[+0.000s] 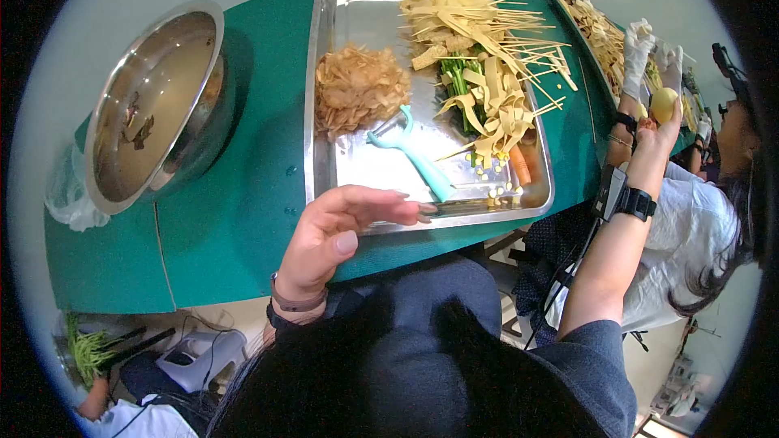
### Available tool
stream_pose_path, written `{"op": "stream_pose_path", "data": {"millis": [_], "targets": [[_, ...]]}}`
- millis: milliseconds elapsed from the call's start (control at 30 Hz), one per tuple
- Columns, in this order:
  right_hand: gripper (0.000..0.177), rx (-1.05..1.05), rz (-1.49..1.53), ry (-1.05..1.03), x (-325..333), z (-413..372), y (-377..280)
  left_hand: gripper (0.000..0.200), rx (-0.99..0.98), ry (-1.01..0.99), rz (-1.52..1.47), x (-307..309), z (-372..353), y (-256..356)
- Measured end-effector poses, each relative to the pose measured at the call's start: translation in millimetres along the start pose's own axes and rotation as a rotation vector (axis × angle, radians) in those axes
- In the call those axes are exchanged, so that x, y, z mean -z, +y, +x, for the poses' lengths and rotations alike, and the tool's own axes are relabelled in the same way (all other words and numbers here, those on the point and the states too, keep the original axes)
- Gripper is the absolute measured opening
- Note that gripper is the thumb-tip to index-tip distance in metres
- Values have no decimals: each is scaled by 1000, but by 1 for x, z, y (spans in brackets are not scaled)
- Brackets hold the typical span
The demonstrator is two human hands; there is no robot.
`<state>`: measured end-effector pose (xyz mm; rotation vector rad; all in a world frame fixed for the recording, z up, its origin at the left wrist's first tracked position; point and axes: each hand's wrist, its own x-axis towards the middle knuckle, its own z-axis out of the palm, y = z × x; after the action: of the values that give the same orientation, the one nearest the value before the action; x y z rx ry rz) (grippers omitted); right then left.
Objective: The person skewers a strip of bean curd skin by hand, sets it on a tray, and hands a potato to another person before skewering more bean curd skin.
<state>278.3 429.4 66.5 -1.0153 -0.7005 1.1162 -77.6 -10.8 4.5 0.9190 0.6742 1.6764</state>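
Observation:
My left hand (329, 235) hovers at the near edge of a metal tray (312, 170), fingers and thumb apart, with nothing in it. Just beyond its fingertips lies a turquoise peeler (422, 164) inside the tray. My right arm reaches far to the right, and my right hand (654, 136) is closed on a peeled, yellow potato (664, 105). A co-worker's gloved hand (638, 57) is close beside it. The tray also carries a heap of thin brownish slices (361, 89) and skewers with pale yellow strips (462, 20).
A large steel bowl (213, 57) of cloudy liquid stands on the green table (243, 219) at left, beside a clear plastic bag (71, 191). Green vegetables (462, 89), a carrot (520, 166) and small yellow bits lie in the tray. Another tray (580, 28) and a seated co-worker (690, 235) are right.

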Motion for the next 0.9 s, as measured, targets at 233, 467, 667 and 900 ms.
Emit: {"op": "stream_pose_path", "data": {"millis": [233, 467, 667, 900], "targets": [[42, 17, -26, 92, -6, -12, -2, 62, 1, -40, -53, -6, 3, 3], [38, 8, -15, -13, 6, 17, 3, 60, -33, -31, 32, -6, 0, 7], [37, 85, 49, 130, -20, -20, 0, 61, -9, 3, 20, -9, 1, 8], [49, 19, 22, 8, -22, 1, -17, 61, 27, -16, -15, -9, 2, 3]]}}
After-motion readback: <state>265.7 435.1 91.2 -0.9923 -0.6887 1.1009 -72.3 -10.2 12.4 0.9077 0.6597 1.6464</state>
